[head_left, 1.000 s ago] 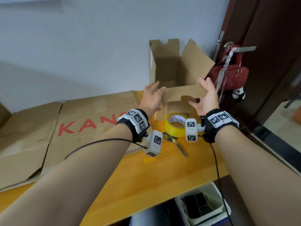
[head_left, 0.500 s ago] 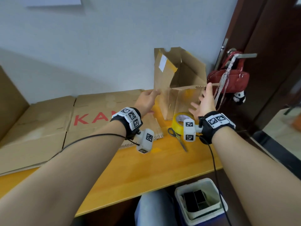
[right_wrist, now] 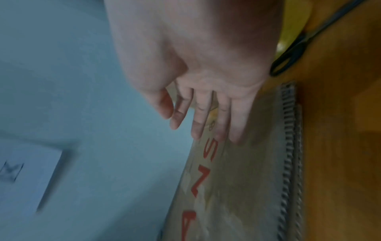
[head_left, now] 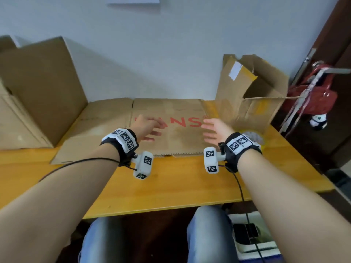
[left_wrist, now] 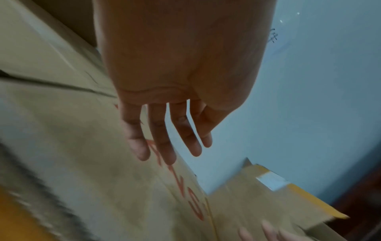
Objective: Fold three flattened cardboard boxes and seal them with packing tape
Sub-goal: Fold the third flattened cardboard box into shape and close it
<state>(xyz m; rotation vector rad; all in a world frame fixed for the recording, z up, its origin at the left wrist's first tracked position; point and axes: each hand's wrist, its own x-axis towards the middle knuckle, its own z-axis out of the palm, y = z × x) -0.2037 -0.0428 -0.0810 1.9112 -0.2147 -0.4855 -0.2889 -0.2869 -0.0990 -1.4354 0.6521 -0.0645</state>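
Observation:
A flattened cardboard box (head_left: 171,137) with red lettering lies on the wooden table (head_left: 171,186) against the wall. My left hand (head_left: 147,128) and right hand (head_left: 213,130) hover just above it, palms facing each other, fingers straight, holding nothing. The wrist views show the left hand (left_wrist: 164,143) and the right hand (right_wrist: 204,117) empty over the red letters. A partly folded small box (head_left: 250,95) stands at the back right, tilted, flaps loose. A yellow tape roll (head_left: 253,136) peeks out behind my right wrist. Black scissors (right_wrist: 292,53) lie beside the tape.
A large cardboard box (head_left: 38,92) stands at the left against the wall. A red handbag (head_left: 311,95) hangs on the door handle at the right. A white bin (head_left: 250,236) sits under the table by my knees.
Both hands let go of the small box and moved left over the flattened box. The small box now stands alone at the right. My head turned left.

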